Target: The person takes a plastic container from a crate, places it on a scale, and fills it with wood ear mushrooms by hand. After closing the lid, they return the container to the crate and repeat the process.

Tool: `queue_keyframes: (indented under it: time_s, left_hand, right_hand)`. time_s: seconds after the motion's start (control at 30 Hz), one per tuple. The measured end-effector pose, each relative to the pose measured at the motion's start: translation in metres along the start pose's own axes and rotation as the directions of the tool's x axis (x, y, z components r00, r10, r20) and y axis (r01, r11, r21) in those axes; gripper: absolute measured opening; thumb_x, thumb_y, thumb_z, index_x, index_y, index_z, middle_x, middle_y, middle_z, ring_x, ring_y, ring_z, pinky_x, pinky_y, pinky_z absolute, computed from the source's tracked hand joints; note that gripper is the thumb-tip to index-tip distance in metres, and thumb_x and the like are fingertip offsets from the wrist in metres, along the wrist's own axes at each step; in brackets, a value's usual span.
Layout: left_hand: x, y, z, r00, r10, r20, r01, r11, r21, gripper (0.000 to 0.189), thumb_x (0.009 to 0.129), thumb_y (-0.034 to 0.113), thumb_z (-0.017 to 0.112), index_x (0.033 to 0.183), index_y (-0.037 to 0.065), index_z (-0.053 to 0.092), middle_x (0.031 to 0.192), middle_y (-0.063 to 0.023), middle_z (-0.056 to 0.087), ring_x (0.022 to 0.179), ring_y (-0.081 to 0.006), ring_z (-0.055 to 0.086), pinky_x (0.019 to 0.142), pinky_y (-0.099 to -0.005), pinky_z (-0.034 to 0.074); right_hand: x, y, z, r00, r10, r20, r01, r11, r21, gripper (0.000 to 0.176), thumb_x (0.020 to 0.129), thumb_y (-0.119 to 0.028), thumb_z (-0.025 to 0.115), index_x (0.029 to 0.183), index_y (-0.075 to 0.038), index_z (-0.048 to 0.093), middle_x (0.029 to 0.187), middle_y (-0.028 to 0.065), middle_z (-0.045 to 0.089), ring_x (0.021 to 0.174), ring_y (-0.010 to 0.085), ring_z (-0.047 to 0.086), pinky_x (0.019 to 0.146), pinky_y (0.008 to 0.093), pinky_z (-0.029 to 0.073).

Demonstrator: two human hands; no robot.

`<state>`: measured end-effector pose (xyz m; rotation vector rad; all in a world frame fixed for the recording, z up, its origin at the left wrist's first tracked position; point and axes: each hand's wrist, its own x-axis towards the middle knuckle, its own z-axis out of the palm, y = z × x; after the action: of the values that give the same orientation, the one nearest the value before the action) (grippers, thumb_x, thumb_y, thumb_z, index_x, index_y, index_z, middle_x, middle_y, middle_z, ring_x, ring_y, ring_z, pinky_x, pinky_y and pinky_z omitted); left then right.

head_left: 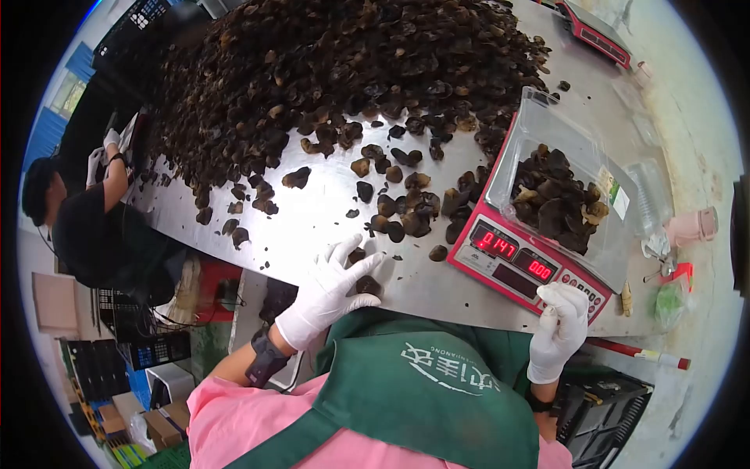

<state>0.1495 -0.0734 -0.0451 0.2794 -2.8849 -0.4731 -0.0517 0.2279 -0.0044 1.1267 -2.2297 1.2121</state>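
Observation:
My left hand (pixel 332 288), in a white glove, is over the steel table's near edge with its fingers spread. Beside its fingertips lie a wood ear mushroom piece (pixel 368 286) and another one partly hidden. My right hand (pixel 558 327), also gloved, is at the front edge of the red digital scale (pixel 508 270). Its fingers are curled together, and whether anything is inside them is hidden. On the scale sits a clear plastic tray (pixel 522 117) with a small heap of dark wood ear mushrooms (pixel 558 195). Red digits on the display read 0.147 and 0.00.
A large pile of wood ear mushrooms (pixel 351 55) covers the back of the steel table (pixel 289 227). Another scale (pixel 598 35) stands at the far right. A co-worker (pixel 94 227) stands at left. Plastic containers (pixel 648 195) and a pink cup (pixel 695 225) line the right wall.

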Motion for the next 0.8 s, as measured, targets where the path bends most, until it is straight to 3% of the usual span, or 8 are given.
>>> queue_keyframes:
  time_s: [0.17,0.33,0.43,0.5,0.6,0.63,0.73,0.8]
  left_hand:
    - [-0.014,-0.029,0.033,0.99,-0.122,0.077,0.13,0.985,-0.115,0.057,0.074,0.036,0.083,0.125,0.014,0.066,0.12,-0.0079,0.063,0.103,-0.0315,0.06,0.089,-0.0426,0.05]
    - [0.017,-0.008,0.014,0.978,0.145,-0.15,-0.162,0.981,-0.106,0.034,0.076,0.033,0.081,0.1,0.014,0.066,0.098,-0.0026,0.061,0.084,-0.0261,0.059,0.073,-0.0397,0.05]
    - [0.002,-0.012,0.033,0.965,0.25,-0.079,-0.257,0.961,-0.098,0.033,0.077,0.033,0.081,0.1,0.014,0.066,0.096,-0.0024,0.06,0.084,-0.0254,0.059,0.073,-0.0391,0.05]
    - [-0.004,-0.014,0.046,0.972,0.233,-0.041,-0.235,0.97,-0.059,0.031,0.079,0.032,0.08,0.101,0.015,0.066,0.092,-0.0032,0.059,0.082,-0.0249,0.061,0.07,-0.038,0.051]
    - [0.021,-0.012,0.039,0.981,0.141,-0.136,-0.178,0.93,-0.323,0.026,0.08,0.019,0.082,0.1,0.014,0.066,0.086,-0.0056,0.063,0.075,-0.026,0.065,0.064,-0.0378,0.053]
    - [0.033,-0.011,0.034,0.984,0.07,-0.161,-0.103,0.974,-0.201,0.027,0.08,0.019,0.082,0.101,0.012,0.066,0.087,-0.0057,0.064,0.073,-0.0268,0.065,0.064,-0.0362,0.054]
    - [0.084,-0.01,0.02,0.984,-0.029,-0.174,-0.012,0.974,-0.228,0.033,0.08,0.026,0.083,0.106,0.012,0.067,0.101,-0.0094,0.066,0.087,-0.03,0.065,0.075,-0.0382,0.054]
    - [0.113,-0.005,0.018,0.944,0.174,-0.28,-0.201,0.977,-0.071,0.042,0.08,0.035,0.082,0.112,0.012,0.068,0.114,-0.0137,0.062,0.105,-0.0354,0.061,0.088,-0.0431,0.051]
  right_hand:
    - [0.017,-0.014,0.011,0.999,-0.047,0.013,0.047,0.998,0.033,0.027,0.078,0.007,0.058,0.099,-0.004,0.071,0.098,0.009,0.069,0.094,0.0289,0.065,0.086,0.0383,0.052]
    - [0.022,-0.024,0.01,0.997,-0.075,0.008,0.075,0.997,0.013,0.026,0.08,0.005,0.058,0.1,-0.005,0.071,0.097,0.0087,0.069,0.093,0.0289,0.065,0.085,0.0385,0.052]
    - [0.016,-0.025,0.007,0.999,-0.041,0.015,0.041,0.999,-0.012,0.025,0.08,0.005,0.058,0.1,-0.005,0.07,0.097,0.0086,0.069,0.093,0.0291,0.065,0.084,0.0388,0.052]
    - [0.012,-0.023,0.006,1.0,-0.02,0.02,0.02,1.0,-0.022,0.025,0.081,0.005,0.057,0.099,-0.005,0.07,0.097,0.0086,0.069,0.093,0.0292,0.065,0.084,0.0389,0.052]
    - [0.011,-0.023,0.004,0.999,-0.012,0.032,0.013,1.0,-0.027,0.024,0.081,0.004,0.058,0.099,-0.005,0.07,0.097,0.0083,0.069,0.093,0.029,0.065,0.085,0.0389,0.052]
    - [0.013,-0.023,0.005,0.999,-0.019,0.027,0.019,1.0,-0.021,0.023,0.082,0.004,0.058,0.099,-0.005,0.07,0.097,0.0082,0.069,0.093,0.0288,0.065,0.085,0.0387,0.052]
    - [0.019,-0.027,0.005,0.999,-0.036,0.018,0.036,0.999,-0.019,0.023,0.082,0.004,0.059,0.1,-0.006,0.07,0.097,0.0081,0.069,0.093,0.0286,0.065,0.085,0.0385,0.052]
    - [0.022,-0.029,0.005,0.999,-0.044,0.005,0.044,0.999,-0.027,0.024,0.082,0.004,0.059,0.1,-0.006,0.071,0.097,0.0081,0.069,0.093,0.0285,0.065,0.085,0.0384,0.052]
